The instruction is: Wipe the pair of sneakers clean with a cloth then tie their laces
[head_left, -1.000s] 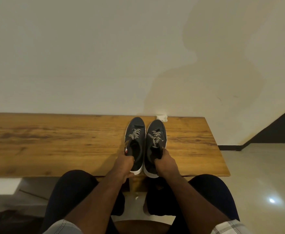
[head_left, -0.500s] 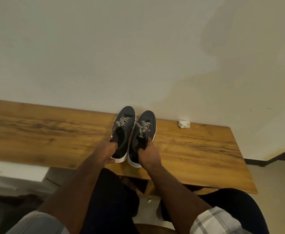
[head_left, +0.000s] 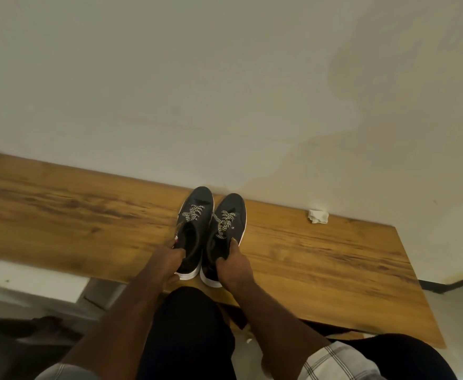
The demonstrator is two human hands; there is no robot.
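From my head camera, my left hand (head_left: 167, 260) grips the heel of the left sneaker (head_left: 193, 229), and my right hand (head_left: 231, 266) grips the heel collar of the right sneaker (head_left: 224, 234). Both stand side by side on the wooden surface (head_left: 87, 215), toes toward the wall. The white cloth (head_left: 318, 216) lies well apart at the wall.

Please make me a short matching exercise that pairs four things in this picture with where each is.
Things:
1. left shoe
2. right shoe
3. cloth
4. table

Places:
A. by the wall, right of the shoes
B. heel held by the left hand
C. under the shoes and cloth
D. collar held by the right hand

Pairs: 1-B, 2-D, 3-A, 4-C
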